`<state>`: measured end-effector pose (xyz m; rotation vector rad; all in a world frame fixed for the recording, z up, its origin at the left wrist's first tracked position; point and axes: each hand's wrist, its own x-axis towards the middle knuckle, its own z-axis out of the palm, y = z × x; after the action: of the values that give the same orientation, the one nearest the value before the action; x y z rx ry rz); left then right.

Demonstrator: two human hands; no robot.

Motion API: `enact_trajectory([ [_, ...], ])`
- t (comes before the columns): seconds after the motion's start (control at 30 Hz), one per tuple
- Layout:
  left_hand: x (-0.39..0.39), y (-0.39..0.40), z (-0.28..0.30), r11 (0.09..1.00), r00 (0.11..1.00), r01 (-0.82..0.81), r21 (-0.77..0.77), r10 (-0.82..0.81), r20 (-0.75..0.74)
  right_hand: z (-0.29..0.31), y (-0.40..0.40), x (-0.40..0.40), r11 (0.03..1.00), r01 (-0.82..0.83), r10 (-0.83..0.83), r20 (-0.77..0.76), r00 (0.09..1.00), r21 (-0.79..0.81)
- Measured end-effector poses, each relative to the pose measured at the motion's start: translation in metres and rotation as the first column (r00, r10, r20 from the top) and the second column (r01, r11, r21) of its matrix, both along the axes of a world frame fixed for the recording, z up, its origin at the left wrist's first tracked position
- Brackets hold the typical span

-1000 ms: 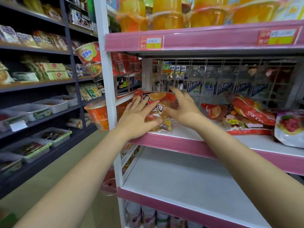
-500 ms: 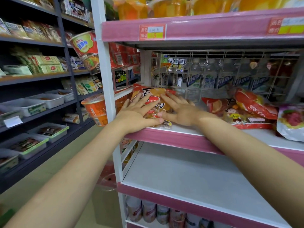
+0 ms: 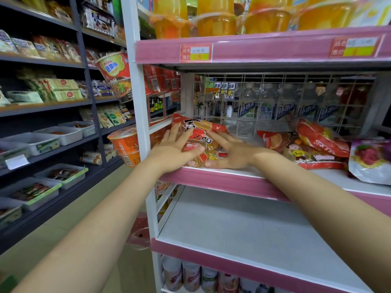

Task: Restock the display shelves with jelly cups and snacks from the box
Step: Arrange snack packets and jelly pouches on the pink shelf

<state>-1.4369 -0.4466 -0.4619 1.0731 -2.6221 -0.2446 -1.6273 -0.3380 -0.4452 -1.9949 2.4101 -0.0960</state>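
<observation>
The red-and-orange jelly bag [image 3: 198, 142] lies at the front left corner of the pink-edged middle shelf [image 3: 222, 180], its top leaning back toward the white wire grid [image 3: 296, 102] behind. Both hands lie flat on it with fingers spread, not gripping: the left hand [image 3: 175, 151] covers its left lower part, and the right hand [image 3: 230, 153] presses its right side, thumb along the shelf's front edge. Compared with half a second ago, the hands sit a little lower and flatter on the bag, and the bag has settled closer to the shelf surface; a second ago the right hand was raised behind it with fingers up. Further right on the same shelf lie more snack bags [image 3: 306, 146], piled loosely, and a purple-and-silver bag [image 3: 370, 161] near the right edge. Orange jelly cups [image 3: 213, 20] stand along the top shelf above a price tag [image 3: 195, 52]. The lower shelf [image 3: 254, 235] is bare white
</observation>
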Motion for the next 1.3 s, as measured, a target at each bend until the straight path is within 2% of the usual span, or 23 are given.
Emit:
enact_trajectory([
  [0.13, 0.005, 0.003, 0.000, 0.997, 0.997, 0.075, 0.003, -0.075, 0.004, -0.001, -0.001, -0.003, 1.000, -0.003, 0.004, -0.058, 0.998, 0.016],
  [0.27, 0.007, 0.004, -0.005, 0.991, 0.990, 0.130, -0.038, -0.132, -0.057, 0.003, 0.006, 0.000, 0.989, -0.032, 0.037, 0.038, 0.999, -0.146],
  [0.33, 0.004, 0.001, -0.008, 0.992, 0.985, 0.117, -0.054, -0.122, -0.118, 0.003, 0.002, 0.004, 0.975, -0.069, 0.074, 0.014, 0.997, -0.212],
  [0.4, 0.000, -0.002, -0.010, 0.998, 0.993, 0.045, -0.044, -0.049, -0.103, 0.002, -0.005, 0.006, 0.985, -0.090, 0.086, -0.034, 0.996, -0.145],
  [0.47, -0.004, -0.002, -0.006, 0.999, 0.999, -0.048, 0.011, 0.049, -0.023, 0.006, -0.009, 0.006, 0.998, -0.066, 0.066, -0.044, 0.997, -0.008],
  [0.53, -0.007, 0.000, 0.000, 0.995, 0.996, -0.088, 0.048, 0.087, 0.031, 0.019, -0.011, 0.008, 0.998, -0.050, 0.051, -0.039, 0.998, 0.040],
  [0.6, -0.006, 0.000, 0.001, 0.997, 0.997, -0.072, 0.039, 0.071, 0.026, 0.027, -0.016, 0.012, 0.997, -0.069, 0.067, -0.043, 0.997, -0.031],
  [0.67, -0.003, -0.002, -0.005, 1.000, 0.999, -0.028, 0.010, 0.029, -0.043, 0.023, -0.023, 0.014, 0.993, -0.091, 0.090, -0.017, 0.996, -0.074],
  [0.77, -0.002, -0.005, -0.009, 1.000, 0.995, 0.011, -0.019, -0.013, -0.099, 0.008, -0.029, 0.011, 0.994, -0.093, 0.097, 0.069, 0.993, -0.048],
  [1.0, -0.003, -0.002, -0.006, 1.000, 0.997, 0.016, 0.002, -0.016, -0.076, 0.005, -0.023, 0.013, 0.996, -0.077, 0.079, 0.028, 0.997, -0.051],
  [1.07, -0.001, -0.002, -0.006, 1.000, 0.995, 0.008, -0.003, -0.008, -0.094, 0.005, -0.010, 0.013, 0.995, -0.075, 0.078, 0.056, 0.995, -0.064],
  [1.13, 0.000, 0.002, -0.008, 0.996, 0.991, -0.029, -0.089, 0.017, -0.136, 0.003, 0.016, 0.005, 0.991, -0.075, 0.085, 0.095, 0.992, -0.108],
  [1.2, -0.009, 0.018, -0.007, 0.967, 0.973, -0.048, -0.252, -0.012, -0.230, 0.004, 0.047, -0.014, 0.982, -0.024, 0.046, 0.113, 0.993, -0.188],
  [1.27, -0.031, 0.046, -0.001, 0.934, 0.944, 0.029, -0.355, -0.142, -0.298, 0.009, 0.077, -0.042, 0.955, 0.093, -0.070, 0.088, 0.994, -0.280],
  [1.3, -0.046, 0.062, 0.003, 0.928, 0.933, 0.096, -0.360, -0.210, -0.292, 0.011, 0.090, -0.057, 0.932, 0.158, -0.138, 0.086, 0.987, -0.325],
])
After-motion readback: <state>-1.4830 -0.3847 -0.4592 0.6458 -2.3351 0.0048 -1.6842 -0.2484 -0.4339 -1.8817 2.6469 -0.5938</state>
